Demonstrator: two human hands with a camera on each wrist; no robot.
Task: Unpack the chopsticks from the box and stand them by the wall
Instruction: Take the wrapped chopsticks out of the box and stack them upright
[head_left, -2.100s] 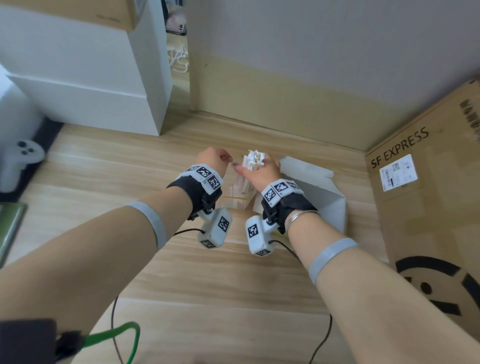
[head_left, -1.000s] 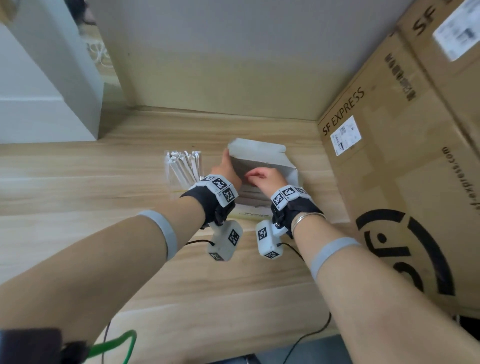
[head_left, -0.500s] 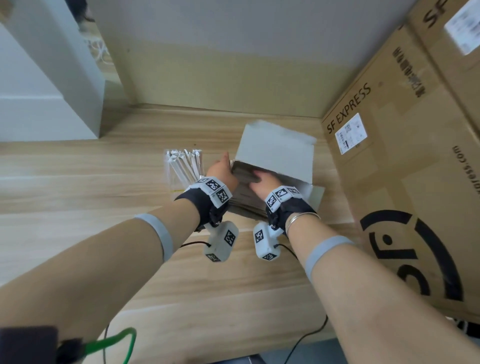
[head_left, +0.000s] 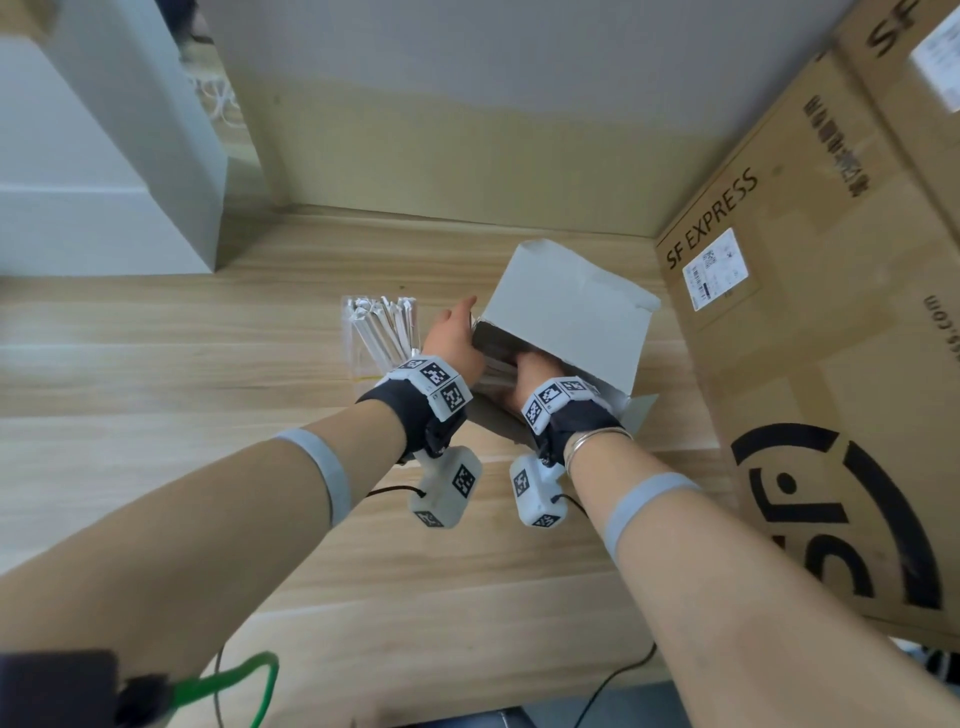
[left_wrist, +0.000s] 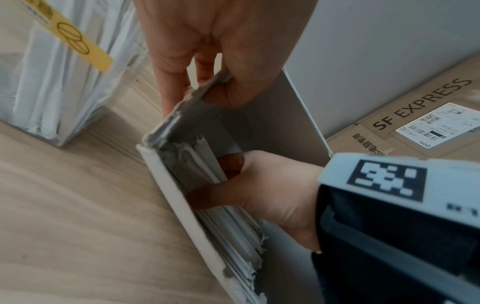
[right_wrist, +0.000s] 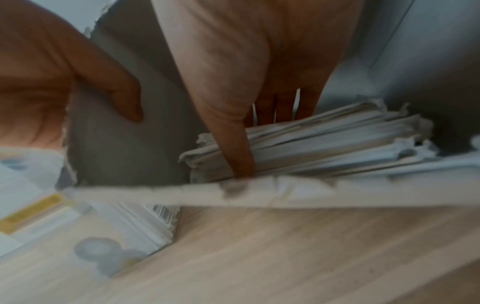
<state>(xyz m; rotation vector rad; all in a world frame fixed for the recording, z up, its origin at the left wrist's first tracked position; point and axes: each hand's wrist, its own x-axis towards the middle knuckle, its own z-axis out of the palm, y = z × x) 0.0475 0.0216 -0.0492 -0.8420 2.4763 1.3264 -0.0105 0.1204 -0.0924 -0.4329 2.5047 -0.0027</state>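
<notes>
A white cardboard box (head_left: 571, 322) sits tilted on the wooden floor, its open end towards me. My left hand (head_left: 450, 338) pinches the torn left flap (left_wrist: 200, 96) of the box. My right hand (head_left: 534, 370) reaches inside, and its fingers (right_wrist: 241, 144) curl round a bundle of paper-wrapped chopsticks (right_wrist: 324, 139). In the left wrist view, these chopsticks (left_wrist: 228, 224) lie along the box's side wall. Another bundle of chopsticks (head_left: 382, 332) in a clear bag with a yellow label (left_wrist: 78, 45) stands upright on the floor just left of my left hand.
The wall (head_left: 467, 156) runs behind the box. Large brown SF EXPRESS cartons (head_left: 810, 322) stand close on the right. A white cabinet (head_left: 104, 171) fills the back left. Cables (head_left: 244, 670) trail near the floor's front edge.
Both hands left the standing bundle and moved right to the box. The box has tilted up, and my right hand has gone deeper into it, round the chopsticks.
</notes>
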